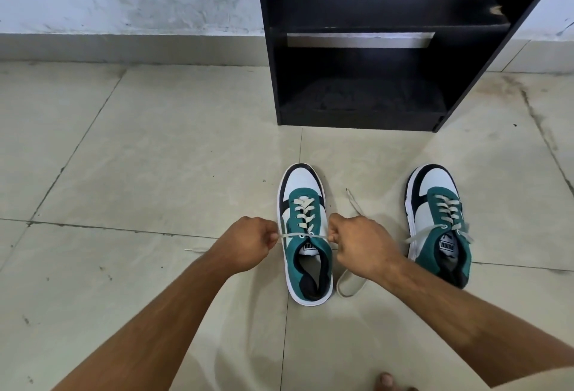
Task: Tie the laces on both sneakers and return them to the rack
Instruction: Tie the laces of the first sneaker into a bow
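I pinch each lace end in my left hand [251, 243] and right hand [357, 244], pulling evenly over the left sneaker [306, 235] to snug the knot.

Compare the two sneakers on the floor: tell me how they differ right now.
The left sneaker has both lace ends pulled taut sideways by the left hand and right hand; the right sneaker is untouched, its lace ends lying slack over its sides. The left sneaker sits nearer the person; the right sneaker lies slightly farther off. Both are teal, white and black, toes towards the black rack, neither bow tied.
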